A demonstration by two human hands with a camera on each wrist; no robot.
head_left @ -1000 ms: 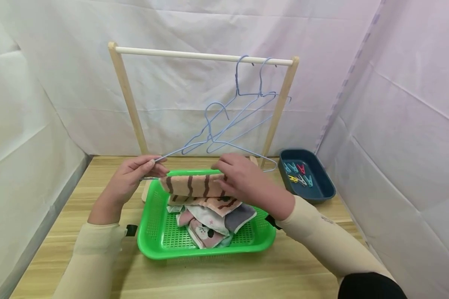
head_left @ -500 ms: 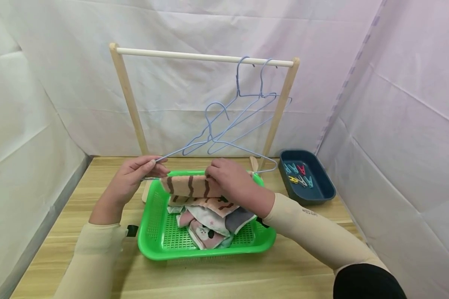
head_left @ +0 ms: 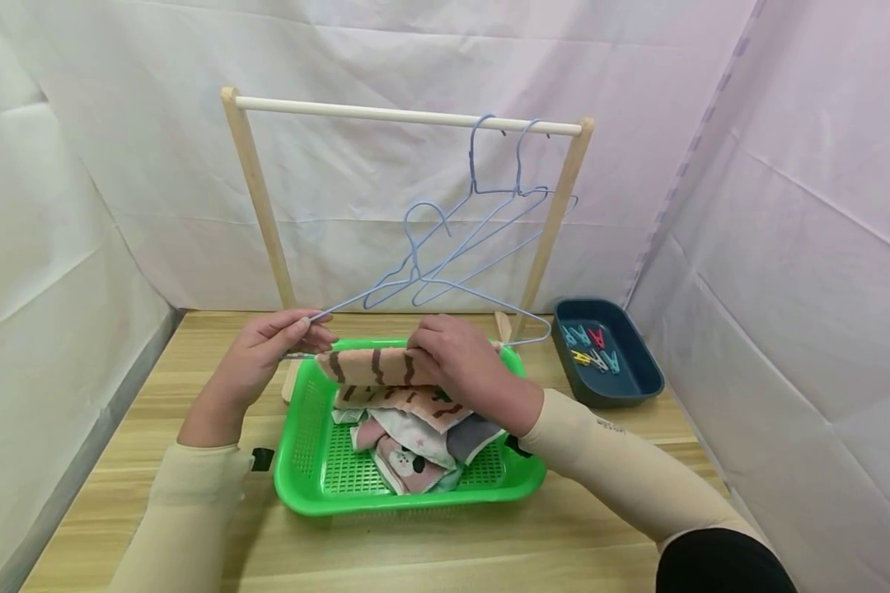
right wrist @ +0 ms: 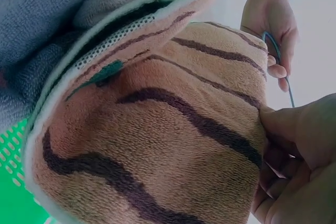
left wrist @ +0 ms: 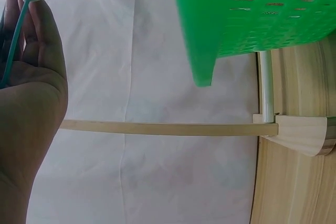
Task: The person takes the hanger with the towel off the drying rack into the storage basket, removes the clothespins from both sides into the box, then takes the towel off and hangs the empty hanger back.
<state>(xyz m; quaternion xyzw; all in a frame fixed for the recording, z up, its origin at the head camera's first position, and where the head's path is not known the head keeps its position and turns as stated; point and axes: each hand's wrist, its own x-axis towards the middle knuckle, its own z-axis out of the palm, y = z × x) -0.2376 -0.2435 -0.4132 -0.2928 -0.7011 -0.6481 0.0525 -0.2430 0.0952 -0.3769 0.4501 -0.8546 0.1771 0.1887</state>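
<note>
My left hand (head_left: 270,350) pinches the left end of a blue wire hanger (head_left: 475,290), whose hook points up. Over the hanger's lower bar lies an orange-tan towel with dark brown stripes (head_left: 363,368), drooping toward the basket. My right hand (head_left: 463,362) pinches the towel's top fold, right of its middle. In the right wrist view the thumb (right wrist: 283,121) presses on the striped cloth, fingers curled behind it. Beneath both hands stands a green plastic basket (head_left: 300,482) with a pink, white and grey pile of towels (head_left: 415,449) inside.
Behind the basket rises a drying rack with a white rod (head_left: 356,109) and wooden posts; two blue hangers (head_left: 517,156) hang near its right end. A dark blue tray (head_left: 641,379) with several coloured clothespins (head_left: 597,338) sits at the right on the wooden table (head_left: 141,428).
My right hand has moved left and slightly down along the towel's top fold and now pinches it. The left hand stays at the hanger's end.
</note>
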